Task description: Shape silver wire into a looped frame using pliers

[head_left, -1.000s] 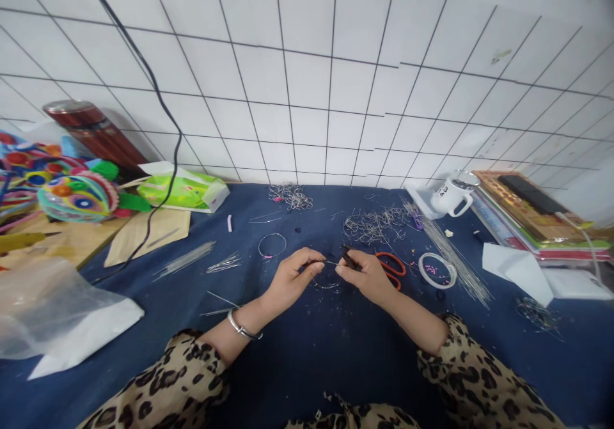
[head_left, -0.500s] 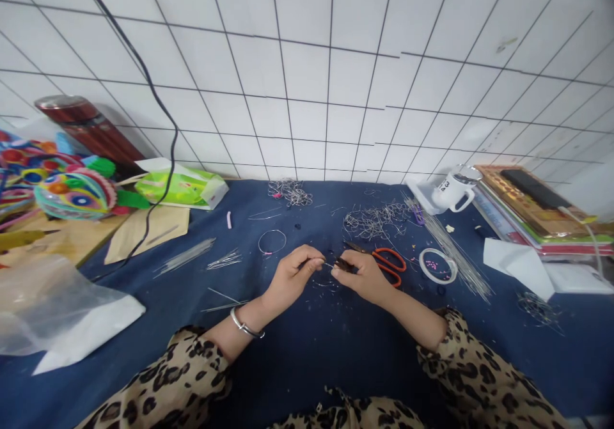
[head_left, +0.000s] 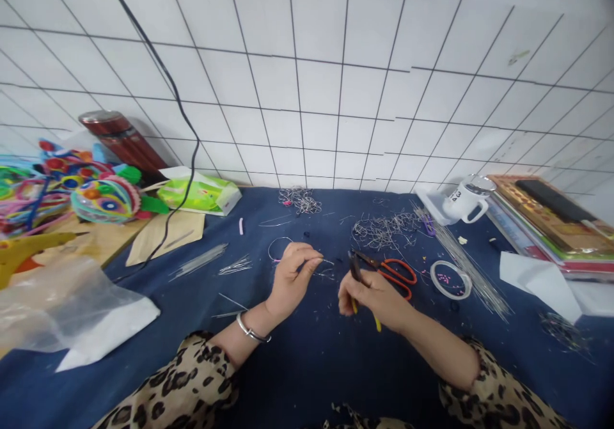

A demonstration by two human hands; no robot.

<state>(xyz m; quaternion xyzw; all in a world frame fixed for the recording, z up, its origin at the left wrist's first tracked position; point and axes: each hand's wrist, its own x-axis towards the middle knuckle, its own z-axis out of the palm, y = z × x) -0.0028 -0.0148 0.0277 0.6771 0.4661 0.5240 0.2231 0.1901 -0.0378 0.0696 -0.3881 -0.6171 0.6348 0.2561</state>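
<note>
We pinch one wire in the left hand, its tip poking out over the cloth, while the right hand is wrapped round one pair of pliers, well apart from that tip. Near the right hand we count one pair of scissors and one dish of beads too small to number. Farther back we count two tangles and one mug.

The right hand covers part of the pliers. The left hand hides part of a wire hoop. The left edge crops a plastic bag.
</note>
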